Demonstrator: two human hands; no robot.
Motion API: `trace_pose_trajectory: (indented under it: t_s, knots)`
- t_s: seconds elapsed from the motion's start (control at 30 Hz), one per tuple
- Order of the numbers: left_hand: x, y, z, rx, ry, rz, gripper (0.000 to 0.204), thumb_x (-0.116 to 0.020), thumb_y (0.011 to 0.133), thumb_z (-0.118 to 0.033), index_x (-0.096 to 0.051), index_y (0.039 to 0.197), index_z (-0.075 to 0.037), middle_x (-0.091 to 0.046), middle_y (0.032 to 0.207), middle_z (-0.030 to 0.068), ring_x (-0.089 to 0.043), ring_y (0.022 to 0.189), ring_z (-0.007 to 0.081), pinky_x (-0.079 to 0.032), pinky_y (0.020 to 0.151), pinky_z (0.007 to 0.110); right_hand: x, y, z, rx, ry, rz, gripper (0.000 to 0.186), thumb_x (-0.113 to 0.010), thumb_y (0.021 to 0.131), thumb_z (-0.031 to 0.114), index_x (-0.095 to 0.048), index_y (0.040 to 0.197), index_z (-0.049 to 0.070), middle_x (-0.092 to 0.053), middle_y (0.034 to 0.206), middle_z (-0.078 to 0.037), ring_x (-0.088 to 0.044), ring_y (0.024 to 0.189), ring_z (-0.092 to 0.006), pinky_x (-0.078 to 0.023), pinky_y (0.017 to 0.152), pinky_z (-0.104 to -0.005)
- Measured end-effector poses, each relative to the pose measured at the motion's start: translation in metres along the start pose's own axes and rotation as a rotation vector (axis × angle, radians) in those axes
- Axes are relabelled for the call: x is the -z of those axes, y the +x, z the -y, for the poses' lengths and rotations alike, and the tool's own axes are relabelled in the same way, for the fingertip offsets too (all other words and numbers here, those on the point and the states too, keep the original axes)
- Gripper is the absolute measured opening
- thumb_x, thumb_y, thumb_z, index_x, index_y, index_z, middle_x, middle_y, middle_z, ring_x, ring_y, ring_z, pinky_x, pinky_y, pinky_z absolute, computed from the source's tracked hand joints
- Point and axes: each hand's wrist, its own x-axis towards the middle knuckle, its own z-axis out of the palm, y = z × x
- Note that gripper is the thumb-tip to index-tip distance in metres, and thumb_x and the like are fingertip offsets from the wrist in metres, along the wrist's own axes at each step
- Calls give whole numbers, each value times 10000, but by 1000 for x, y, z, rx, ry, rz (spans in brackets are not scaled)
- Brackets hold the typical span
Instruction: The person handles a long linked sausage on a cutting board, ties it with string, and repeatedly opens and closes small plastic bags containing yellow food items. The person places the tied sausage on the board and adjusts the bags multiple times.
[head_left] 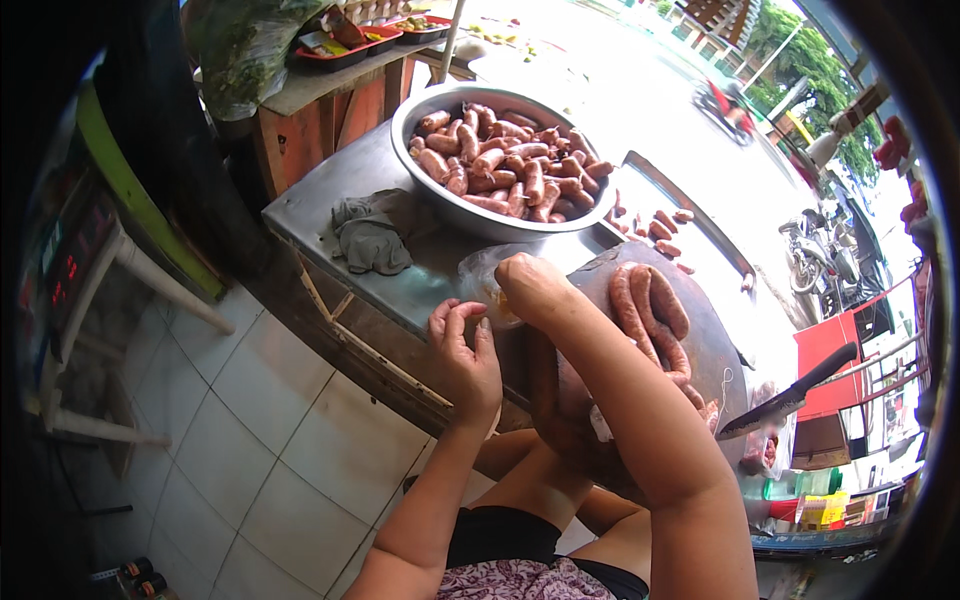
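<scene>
My left hand [466, 365] is raised at the near edge of the metal table, fingers loosely curled, thumb apart and nothing visible in it. Just right of it, my right hand [532, 288] is closed over a clear plastic bag [480, 271] with something yellowish inside. What its fingers grip is hidden. Beyond my hands stands a wide metal basin [402, 142] heaped with short tied sausages [505, 160]. Beside my right forearm, a long coil of sausage [652, 305] lies on a round, dark board [600, 272], partly covered by that arm.
A crumpled grey cloth [372, 238] lies left of the basin. On the board's right edge a large black-handled knife [790, 400] rests, blade toward me. Several loose sausages [662, 228] lie beyond the board. White stool [150, 275] at left; red-rimmed trays [345, 52] at the back.
</scene>
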Motion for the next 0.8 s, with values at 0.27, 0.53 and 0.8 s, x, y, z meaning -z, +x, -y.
trace_pose_trajectory:
  t_s: [0.27, 0.53, 0.8]
  knots:
    - [-8, -2, 32, -71, 160, 101, 280, -610, 902, -22, -650, 1179, -16, -521, 1335, 215, -483, 1245, 398, -405, 1061, 489, -19, 18, 1, -53, 20, 123, 197, -743, 770, 174, -740, 885, 15, -721, 895, -219, -726, 865, -352, -583, 757, -421]
    - [-13, -4, 33, -178, 300, 96, 261, -571, 943, -63, -643, 1184, 6, -530, 1324, 221, -488, 1220, 415, -414, 1025, 507, -31, 20, 0, -40, 26, 82, 174, -746, 761, 170, -746, 866, 31, -727, 862, -198, -731, 843, -352, -587, 742, -433]
    - [-9, -4, 35, -175, 351, 99, 229, -577, 929, -91, -632, 1128, 8, -532, 1312, 227, -487, 1215, 425, -407, 1026, 511, -12, 17, -2, -82, 69, 118, 183, -760, 770, 162, -729, 872, 13, -721, 895, -197, -715, 873, -362, -581, 780, -426]
